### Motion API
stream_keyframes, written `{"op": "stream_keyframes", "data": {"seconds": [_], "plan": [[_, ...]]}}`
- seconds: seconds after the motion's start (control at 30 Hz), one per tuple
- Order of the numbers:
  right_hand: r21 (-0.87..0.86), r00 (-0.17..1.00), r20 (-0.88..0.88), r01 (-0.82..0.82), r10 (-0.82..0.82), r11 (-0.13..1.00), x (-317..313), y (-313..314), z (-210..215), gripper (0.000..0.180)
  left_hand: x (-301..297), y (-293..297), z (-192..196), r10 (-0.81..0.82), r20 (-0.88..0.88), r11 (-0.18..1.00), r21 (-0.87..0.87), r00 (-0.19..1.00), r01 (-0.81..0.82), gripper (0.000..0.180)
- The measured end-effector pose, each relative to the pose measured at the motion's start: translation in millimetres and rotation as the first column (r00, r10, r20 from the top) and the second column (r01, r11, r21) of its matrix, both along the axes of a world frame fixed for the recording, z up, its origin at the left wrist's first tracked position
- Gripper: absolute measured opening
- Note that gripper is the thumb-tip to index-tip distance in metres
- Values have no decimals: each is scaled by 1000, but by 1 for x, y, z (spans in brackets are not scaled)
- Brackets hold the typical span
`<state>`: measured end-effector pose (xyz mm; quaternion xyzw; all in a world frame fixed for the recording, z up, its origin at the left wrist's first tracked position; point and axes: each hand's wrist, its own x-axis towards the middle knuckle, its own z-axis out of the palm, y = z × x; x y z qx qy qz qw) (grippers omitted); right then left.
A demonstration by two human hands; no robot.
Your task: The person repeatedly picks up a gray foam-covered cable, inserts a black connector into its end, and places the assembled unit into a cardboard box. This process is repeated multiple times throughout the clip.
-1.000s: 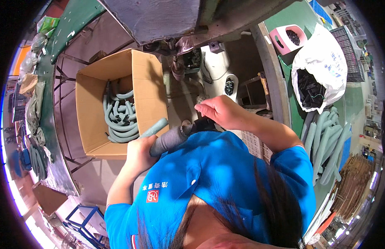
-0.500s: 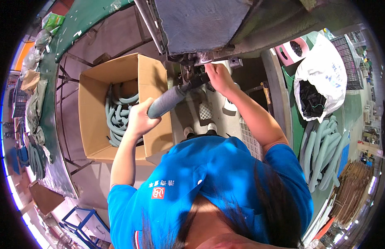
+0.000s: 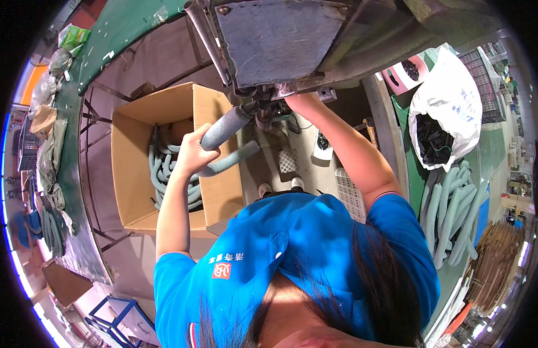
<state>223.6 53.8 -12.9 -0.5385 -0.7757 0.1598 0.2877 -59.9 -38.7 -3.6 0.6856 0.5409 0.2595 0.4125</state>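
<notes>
**Under the machine head: both hands up at the fitting, grey foam tube in the left**

Under the grey metal machine body (image 3: 292,35), both arms are raised to the dark fitting (image 3: 263,110) on its underside.

- Left hand (image 3: 193,153): clenched around a grey foam tube (image 3: 225,129). Tube runs up and right from the fist; its upper end meets the fitting. A second length of the same grey foam (image 3: 231,161) comes out of the fist lower down and points right. Can't tell if it's one bent piece or two.
- Right hand (image 3: 295,100): up at the fitting, just right of the tube end. Fingers are hidden against the machine, so can't tell whether it grips anything or only presses there.
- Open cardboard box (image 3: 135,174) sits on a frame just left of the left forearm, part filled with coiled pale green-grey hoses (image 3: 164,174).
- More foam tubes of the same colour (image 3: 454,214) lie bundled far right, well apart from the hands.
- White plastic bag (image 3: 454,98) with dark contents sits above that bundle; pink roll (image 3: 403,72) just left of it.
- Green table (image 3: 121,29) edge curves along the upper left, with small clutter on it.
- Person wears a blue shirt (image 3: 292,261); shoes (image 3: 280,187) visible on the floor below the fitting.
</notes>
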Motion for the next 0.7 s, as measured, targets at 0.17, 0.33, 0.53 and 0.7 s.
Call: {"op": "stream_keyframes", "data": {"seconds": [0.17,0.33,0.53,0.7], "plan": [[-111,964,-255,42,-69,993,-19,-5,7,39,-2,-1,-38,-5,31,995,-99,999,8,36],[-607,862,-440,-78,-253,791,-11,-1,3,29,0,0,-38,-34,1,999,-7,999,34,37],[-805,858,-402,-165,-319,570,1,-2,12,34,-2,4,-28,-51,-48,997,49,998,54,37],[-744,818,-465,-154,-339,650,-6,-5,7,43,-4,6,-29,-45,-19,999,12,999,46,37]]}}
